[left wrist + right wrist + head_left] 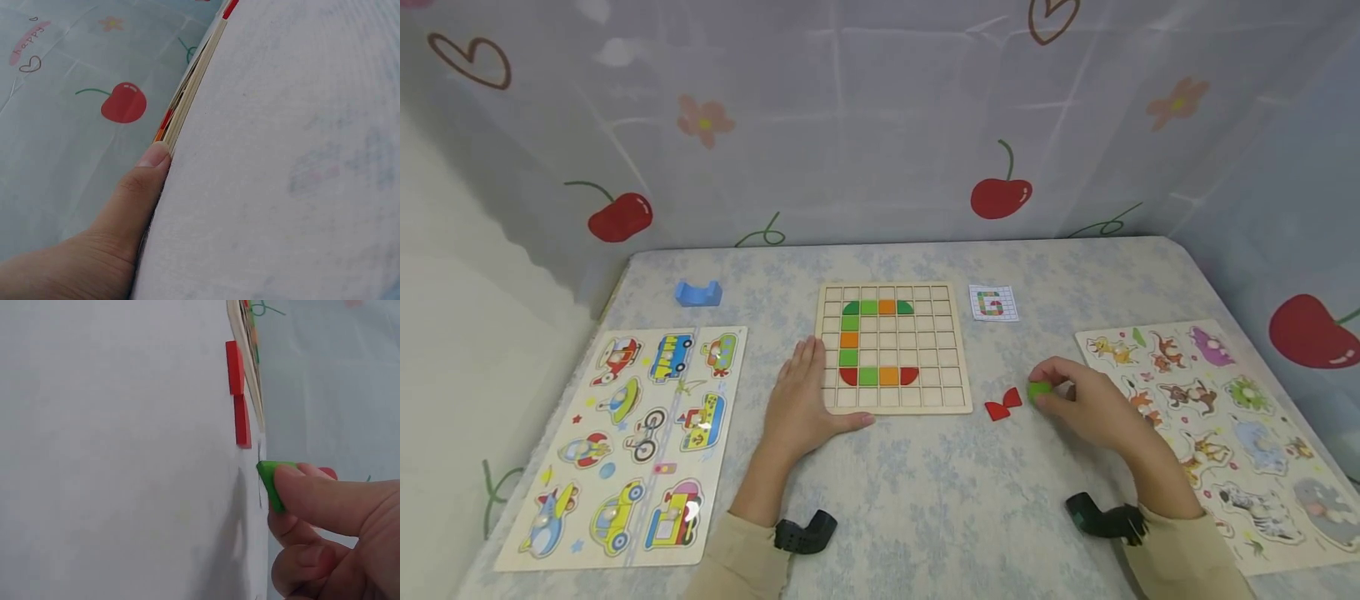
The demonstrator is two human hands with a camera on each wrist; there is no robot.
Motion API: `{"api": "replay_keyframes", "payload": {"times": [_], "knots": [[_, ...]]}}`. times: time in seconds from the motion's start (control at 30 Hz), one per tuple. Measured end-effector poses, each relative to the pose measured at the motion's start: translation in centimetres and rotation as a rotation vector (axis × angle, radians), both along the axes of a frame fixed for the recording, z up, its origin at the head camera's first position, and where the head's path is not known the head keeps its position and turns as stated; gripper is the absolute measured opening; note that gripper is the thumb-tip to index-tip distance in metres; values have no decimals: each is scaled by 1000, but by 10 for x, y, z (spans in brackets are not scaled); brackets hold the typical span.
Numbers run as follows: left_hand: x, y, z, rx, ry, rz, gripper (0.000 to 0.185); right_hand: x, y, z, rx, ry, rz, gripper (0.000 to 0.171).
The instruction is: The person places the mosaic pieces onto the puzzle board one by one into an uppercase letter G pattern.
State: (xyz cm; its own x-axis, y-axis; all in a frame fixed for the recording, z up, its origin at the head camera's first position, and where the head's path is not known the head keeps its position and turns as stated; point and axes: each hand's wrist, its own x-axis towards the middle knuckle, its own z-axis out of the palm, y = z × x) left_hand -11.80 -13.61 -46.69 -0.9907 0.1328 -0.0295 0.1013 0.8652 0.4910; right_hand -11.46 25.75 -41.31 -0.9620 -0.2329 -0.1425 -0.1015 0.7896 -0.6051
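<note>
Right hand (1093,400) pinches green piece (1038,391); left hand (805,392) lies flat beside grid board (958,350).

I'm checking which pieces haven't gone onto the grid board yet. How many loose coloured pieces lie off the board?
3: two red pieces side by side on the table right of the grid board, and one green piece pinched by the right hand. Others may be hidden under it.
</note>
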Motion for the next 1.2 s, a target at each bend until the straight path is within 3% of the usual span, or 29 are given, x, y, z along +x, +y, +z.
{"api": "replay_keyframes", "payload": {"times": [0.23,0.63,0.87,1.2], "knots": [[-1,0,0,-1,12,-2,138,-21,-28,-2,-84,29,-47,17],[-1,1,0,9,3,7,137,-48,-108,-9,-218,-7,22,17],[1,2,1,11,9,3,136,-53,-139,-9,-188,-4,24,17],[1,2,2,-1,15,6,137,-59,-150,-15,-111,59,64,17]]}}
